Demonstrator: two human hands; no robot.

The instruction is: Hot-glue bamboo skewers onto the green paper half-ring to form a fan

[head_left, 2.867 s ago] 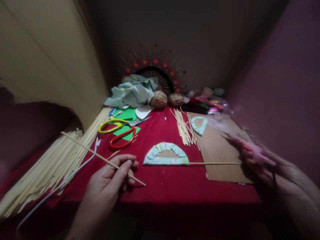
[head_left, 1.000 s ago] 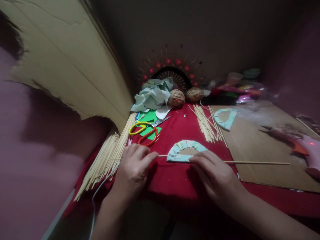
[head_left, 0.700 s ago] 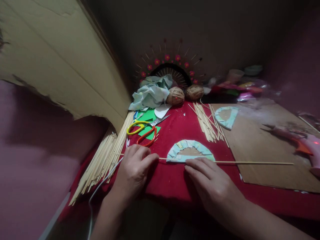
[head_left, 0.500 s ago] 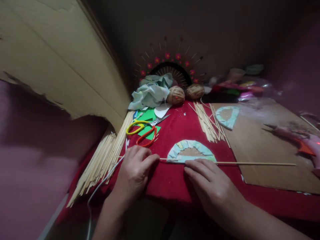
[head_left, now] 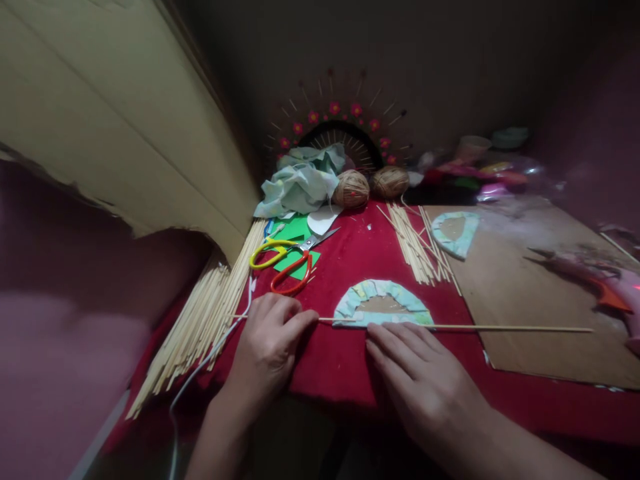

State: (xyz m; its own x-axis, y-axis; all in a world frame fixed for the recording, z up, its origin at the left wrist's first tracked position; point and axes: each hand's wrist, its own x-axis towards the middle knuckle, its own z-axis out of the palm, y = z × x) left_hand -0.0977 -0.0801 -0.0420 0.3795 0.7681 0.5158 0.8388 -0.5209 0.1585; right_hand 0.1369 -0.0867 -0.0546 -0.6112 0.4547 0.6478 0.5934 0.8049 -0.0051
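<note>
A half-round cardboard piece [head_left: 384, 305], its rim wrapped in pale blue-green cloth, lies on the red cloth with its straight side towards me. My left hand [head_left: 273, 333] is closed around a thin wooden stick [head_left: 330, 319], whose right end rests on the piece's lower left edge. Fingers together, my right hand [head_left: 420, 367] presses at the straight edge, holding another thin stick [head_left: 510, 328] that reaches far to the right. Its fingertips hide where this stick's left end lies. Scissors [head_left: 295, 260] with yellow and red handles lie beyond my left hand.
Bundled sticks [head_left: 200, 333] and a white cable [head_left: 203, 363] lie at left; more sticks [head_left: 413, 247] lie further back. A second cloth-wrapped piece [head_left: 467, 237] rests on a cardboard sheet [head_left: 505, 293]. Twine balls [head_left: 353, 189] and crumpled cloth [head_left: 300, 187] sit behind. A glue gun [head_left: 590, 280] appears at right.
My right hand has shifted very slightly left and down along the straight edge. Both sticks and the half-round piece stay nearly where they were.
</note>
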